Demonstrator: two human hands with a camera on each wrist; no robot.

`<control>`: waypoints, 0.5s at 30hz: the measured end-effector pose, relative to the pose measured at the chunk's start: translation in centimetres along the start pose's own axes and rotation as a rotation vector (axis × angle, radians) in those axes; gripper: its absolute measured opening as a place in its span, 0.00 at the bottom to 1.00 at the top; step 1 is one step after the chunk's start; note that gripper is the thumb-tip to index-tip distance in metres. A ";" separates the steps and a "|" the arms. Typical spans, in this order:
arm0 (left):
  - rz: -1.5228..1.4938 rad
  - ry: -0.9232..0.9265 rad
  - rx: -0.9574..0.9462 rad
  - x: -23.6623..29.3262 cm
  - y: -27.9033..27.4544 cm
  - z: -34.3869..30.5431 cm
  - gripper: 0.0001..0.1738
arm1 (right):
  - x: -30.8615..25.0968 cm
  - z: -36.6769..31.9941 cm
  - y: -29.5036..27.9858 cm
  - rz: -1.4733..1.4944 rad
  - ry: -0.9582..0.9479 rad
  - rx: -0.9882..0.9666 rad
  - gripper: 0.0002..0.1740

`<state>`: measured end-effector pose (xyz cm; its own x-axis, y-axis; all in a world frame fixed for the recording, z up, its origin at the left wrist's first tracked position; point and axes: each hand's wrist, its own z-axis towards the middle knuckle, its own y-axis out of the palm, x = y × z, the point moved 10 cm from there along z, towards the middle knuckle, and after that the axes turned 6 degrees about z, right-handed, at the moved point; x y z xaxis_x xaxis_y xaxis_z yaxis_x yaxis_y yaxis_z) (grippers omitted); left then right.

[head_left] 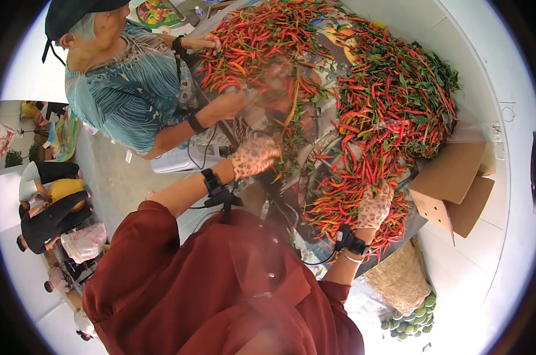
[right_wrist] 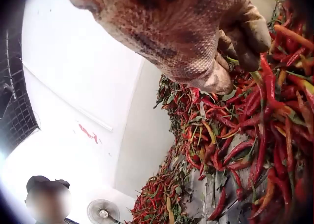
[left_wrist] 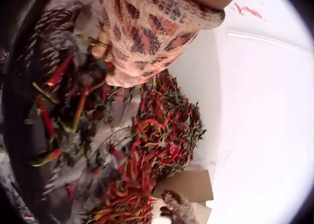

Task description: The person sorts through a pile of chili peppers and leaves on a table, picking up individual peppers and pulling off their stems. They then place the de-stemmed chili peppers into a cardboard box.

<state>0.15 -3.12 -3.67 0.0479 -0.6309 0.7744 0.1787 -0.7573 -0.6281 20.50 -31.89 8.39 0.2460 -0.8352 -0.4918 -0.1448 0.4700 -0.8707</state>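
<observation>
My left hand (head_left: 255,157), in a spotted glove, hovers over the table's near edge beside scattered chilies and leaves; in the left wrist view the glove (left_wrist: 147,35) has its fingertips bent down near a stem, and whether they hold it is unclear. My right hand (head_left: 374,204), gloved alike, is at the near pile of red chilies (head_left: 351,183). Seen from the right wrist, this hand (right_wrist: 181,33) has curled fingers, with thumb and fingers pinched around a red chili (right_wrist: 267,74) by its stem end. A larger pile with green leaves (head_left: 398,94) lies beyond.
Across the table's left side, another person in a patterned shirt (head_left: 132,89) reaches into the far chili pile (head_left: 262,35). An open cardboard box (head_left: 448,183) stands right of the table. A woven sack (head_left: 401,278) and green round produce (head_left: 413,319) lie below. More people sit far left.
</observation>
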 end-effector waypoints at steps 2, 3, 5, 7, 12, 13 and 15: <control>0.106 -0.037 -0.340 -0.4 4.6 -1.6 0.12 | -2.0 -0.3 1.6 0.004 -0.192 -0.002 0.17; 0.106 -0.036 -0.340 0.6 4.6 -1.7 0.12 | -3.3 -0.3 2.5 0.151 -0.160 -0.085 0.14; 0.535 0.080 -0.219 2.9 3.2 -1.5 0.09 | -5.9 -1.0 5.5 0.312 -0.230 -0.211 0.12; 0.571 0.070 -0.285 2.7 4.1 -1.3 0.09 | -9.5 -3.1 9.6 0.283 -0.580 -0.292 0.11; 0.258 0.056 -0.236 -3.0 6.9 -4.5 0.14 | -13.8 -5.5 18.8 0.161 -0.629 -0.525 0.17; 0.248 -0.005 -0.244 -3.5 6.5 -4.9 0.15 | -15.1 -5.5 19.2 0.168 -0.630 -0.526 0.17; 0.226 -0.126 -0.261 -3.9 5.3 -5.6 0.17 | -15.4 -5.6 21.4 -0.037 -0.437 -0.747 0.20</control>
<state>-4.61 -5.68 -10.45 0.1814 -0.7735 0.6073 -0.1064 -0.6293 -0.7698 8.30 -10.59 -2.61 0.5872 -0.5894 -0.5548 -0.6836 0.0060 -0.7299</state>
